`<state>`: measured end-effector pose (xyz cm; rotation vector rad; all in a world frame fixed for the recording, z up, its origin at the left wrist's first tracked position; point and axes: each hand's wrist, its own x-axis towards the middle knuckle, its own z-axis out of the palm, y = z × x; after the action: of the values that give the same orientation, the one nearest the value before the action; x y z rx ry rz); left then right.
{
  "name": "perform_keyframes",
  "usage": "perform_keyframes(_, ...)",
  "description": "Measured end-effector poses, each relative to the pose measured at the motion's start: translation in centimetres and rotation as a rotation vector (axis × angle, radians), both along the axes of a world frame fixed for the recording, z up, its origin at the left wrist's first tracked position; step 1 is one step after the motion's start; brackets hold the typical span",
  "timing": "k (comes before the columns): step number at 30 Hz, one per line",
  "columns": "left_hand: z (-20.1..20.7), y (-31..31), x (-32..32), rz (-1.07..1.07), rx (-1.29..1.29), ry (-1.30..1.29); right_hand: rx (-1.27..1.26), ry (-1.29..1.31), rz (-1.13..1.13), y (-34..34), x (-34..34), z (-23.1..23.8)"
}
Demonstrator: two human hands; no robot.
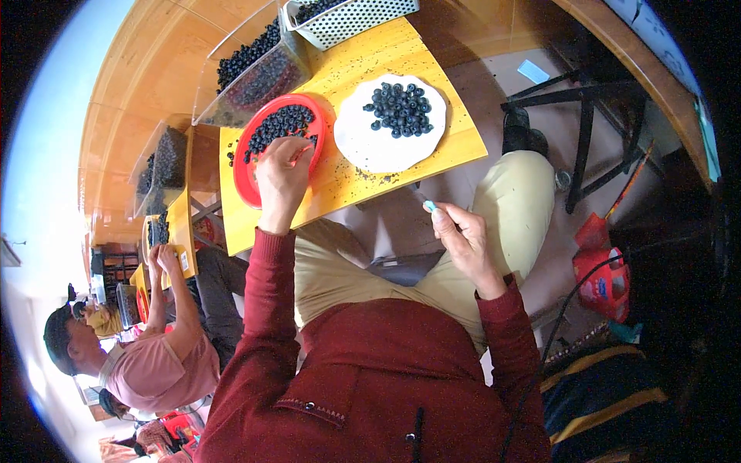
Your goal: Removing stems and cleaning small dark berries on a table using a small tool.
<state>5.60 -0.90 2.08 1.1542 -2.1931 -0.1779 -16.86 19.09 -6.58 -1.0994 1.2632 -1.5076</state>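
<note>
Right hand (458,233): off the tabletop, above the trousered thigh; thumb and forefinger close together at a small pale-blue item (431,205) – gripped or worn on a fingertip, cannot tell.

Left hand (282,181): over the red basin (245,179), fingers curled down at its contents; whether a berry is pinched cannot be told. Hands well apart from each other.

Tabletop (327,194), yellow wood: near edge slants up to the right. Basin sits toward the left side, plate just beside it. Open room: a bare strip right of the plate and a narrow one along the near edge, strewn with dark crumbs (378,178). Left margin tight, with a few loose berries beside the basin.

White plate (364,154), wavy rim: one cluster of blueberries (398,112) toward its upper right; the rest bare. Red basin: blueberries (284,123) massed in the upper part, red bottom showing below. Judged partway – a modest batch plated, plenty left in the basin.

Clear plastic bin (222,114), beyond the basin: large stock of berries. White perforated basket (359,23), far edge: more dark berries.

Farther left: co-worker (164,366), both hands at a neighbouring table.
</note>
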Motion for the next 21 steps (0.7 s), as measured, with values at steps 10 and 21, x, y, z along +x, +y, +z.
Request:
perform_keyframes(10,-1.4,-1.6,-8.3,-0.266,0.006,-0.287,0.047,-0.042,-0.055,-0.4,-0.1,-0.9)
perform_keyframes(21,-1.2,-1.4,-8.4,-0.346,0.179,-0.153,0.054,-0.076,-0.09,-0.4,-0.3,-1.4)
